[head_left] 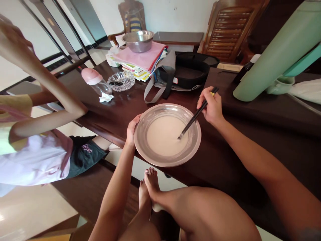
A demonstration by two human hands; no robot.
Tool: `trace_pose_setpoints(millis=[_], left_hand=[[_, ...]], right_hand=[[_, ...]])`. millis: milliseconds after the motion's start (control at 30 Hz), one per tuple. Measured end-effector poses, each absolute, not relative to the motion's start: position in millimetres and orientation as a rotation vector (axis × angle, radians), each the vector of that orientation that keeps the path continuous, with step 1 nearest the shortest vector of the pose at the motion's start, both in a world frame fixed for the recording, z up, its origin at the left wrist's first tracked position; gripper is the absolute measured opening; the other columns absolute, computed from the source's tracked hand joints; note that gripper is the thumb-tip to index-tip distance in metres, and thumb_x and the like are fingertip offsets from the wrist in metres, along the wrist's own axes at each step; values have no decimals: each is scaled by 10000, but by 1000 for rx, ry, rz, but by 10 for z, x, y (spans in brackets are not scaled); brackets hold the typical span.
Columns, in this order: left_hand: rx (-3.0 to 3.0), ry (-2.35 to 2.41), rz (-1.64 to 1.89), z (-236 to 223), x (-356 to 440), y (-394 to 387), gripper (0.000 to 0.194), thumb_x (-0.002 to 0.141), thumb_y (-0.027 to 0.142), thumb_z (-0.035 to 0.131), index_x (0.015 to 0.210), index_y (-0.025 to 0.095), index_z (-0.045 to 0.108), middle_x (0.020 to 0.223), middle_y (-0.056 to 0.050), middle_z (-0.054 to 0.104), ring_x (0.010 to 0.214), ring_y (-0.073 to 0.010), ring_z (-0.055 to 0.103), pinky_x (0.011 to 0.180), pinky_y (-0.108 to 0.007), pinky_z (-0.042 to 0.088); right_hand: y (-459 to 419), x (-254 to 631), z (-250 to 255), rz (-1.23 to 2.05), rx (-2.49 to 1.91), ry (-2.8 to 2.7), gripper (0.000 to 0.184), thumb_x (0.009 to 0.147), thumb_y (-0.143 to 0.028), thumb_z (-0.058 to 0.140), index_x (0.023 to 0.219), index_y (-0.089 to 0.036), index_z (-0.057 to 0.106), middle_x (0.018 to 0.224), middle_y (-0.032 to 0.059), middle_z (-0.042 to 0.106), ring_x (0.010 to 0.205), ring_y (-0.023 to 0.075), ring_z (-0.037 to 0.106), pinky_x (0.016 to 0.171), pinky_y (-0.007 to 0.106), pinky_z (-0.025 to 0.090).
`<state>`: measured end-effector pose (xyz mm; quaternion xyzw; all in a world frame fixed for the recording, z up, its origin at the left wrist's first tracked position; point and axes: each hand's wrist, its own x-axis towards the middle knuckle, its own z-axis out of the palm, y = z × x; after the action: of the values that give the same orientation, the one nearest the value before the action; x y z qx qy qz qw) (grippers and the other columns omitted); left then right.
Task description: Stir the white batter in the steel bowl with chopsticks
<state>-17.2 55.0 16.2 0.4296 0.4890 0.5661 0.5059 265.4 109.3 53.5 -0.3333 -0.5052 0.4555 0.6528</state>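
"Dark brown, glossy wood is seen; where?"

"In the broad tabletop [117,110]. At its left side, a person in a pale shirt and dark shorts [40,160] is seen with a bent arm."

"And the larger objects?"

"A tall, pale green cylinder [276,53] is seen tilted at the right. A black and grey fabric bag [190,73] is set farther back."

"Where is the bowl?"

"The wide, round, silvery metal bowl [139,140] is kept at the near edge, in front of the bag. Whether its base is fully supported there cannot be told. A smooth, creamy white liquid [163,137] is contained in it."

"Behind that?"

"A stack of papers topped with a pink folder [142,60], on which a small, deep metal bowl [139,43] is placed."

"The hands?"

"The wide bowl's left rim is gripped by the left hand [132,129]. By the right hand [212,105], closed fingers around them, slender black chopsticks [192,122] are held slanted, their tips dipped in the liquid."
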Motion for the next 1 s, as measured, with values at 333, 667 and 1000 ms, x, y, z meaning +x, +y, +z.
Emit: trace_pose_setpoints(millis=[333,667,1000], left_hand=[[1015,1162,1374,145,-176,544,324,802,376,504,987,182,687,981,-39,726,983,-240,643,865,-336,486],[1022,1190,1359,155,-174,541,360,802,393,492,1023,177,677,952,-47,727,965,-248,648,826,-343,503],[982,1152,1366,143,-175,544,338,807,386,500,1011,185,680,938,-41,727,947,-242,655,846,-345,497]], right_hand=[[1091,2619,503,965,-789,-1082,383,782,-553,620,693,-220,454,453,-73,560,304,46,400,280,170,249],[1132,2632,429,863,-811,-1129,388,809,-555,585,658,-214,475,446,-69,538,375,61,479,369,188,321],[1083,2573,407,934,-814,-1239,409,810,-587,558,654,-213,502,502,-54,566,491,89,569,501,219,437]])
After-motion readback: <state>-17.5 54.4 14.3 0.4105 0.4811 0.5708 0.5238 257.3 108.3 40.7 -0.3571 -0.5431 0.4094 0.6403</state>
